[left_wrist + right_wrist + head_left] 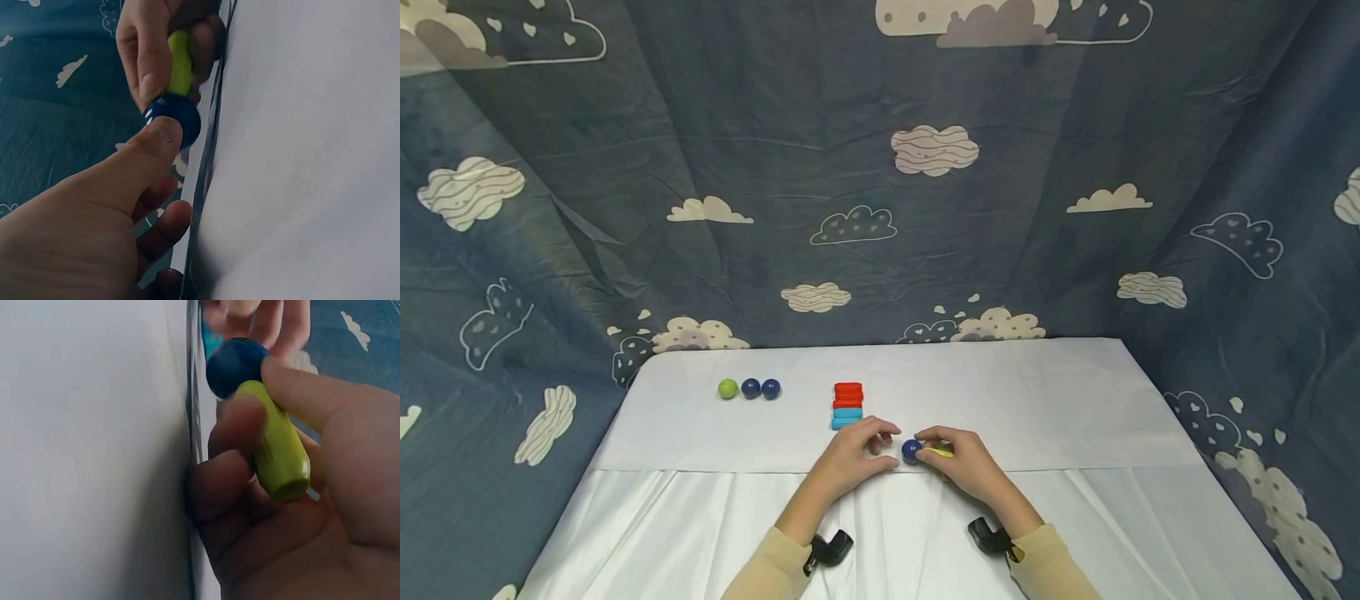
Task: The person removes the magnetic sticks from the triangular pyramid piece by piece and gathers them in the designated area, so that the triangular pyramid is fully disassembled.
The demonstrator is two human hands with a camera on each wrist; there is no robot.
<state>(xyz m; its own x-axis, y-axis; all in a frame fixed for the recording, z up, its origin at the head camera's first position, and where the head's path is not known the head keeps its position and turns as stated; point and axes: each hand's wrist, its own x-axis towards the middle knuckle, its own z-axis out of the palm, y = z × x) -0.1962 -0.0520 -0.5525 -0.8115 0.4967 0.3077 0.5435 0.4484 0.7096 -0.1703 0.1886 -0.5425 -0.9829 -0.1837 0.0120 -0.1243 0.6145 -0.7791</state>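
Note:
My right hand (966, 460) pinches a short yellow-green peg (281, 456) between thumb and fingers. At the peg's end sits a dark blue ball (231, 367), with the right thumb tip against its side in the right wrist view. The left hand (855, 452) is just to the left of the ball, its thumb and fingers spread apart with a gap to the ball in the head view. From the left wrist, the left thumb (153, 144) overlaps the ball.
Red pegs (847, 395) and light blue pegs (847, 418) lie stacked in a column beyond the left hand. Farther left, a green ball (727, 388) and two dark blue balls (761, 389) form a row. A white cloth (1037, 408) covers the table.

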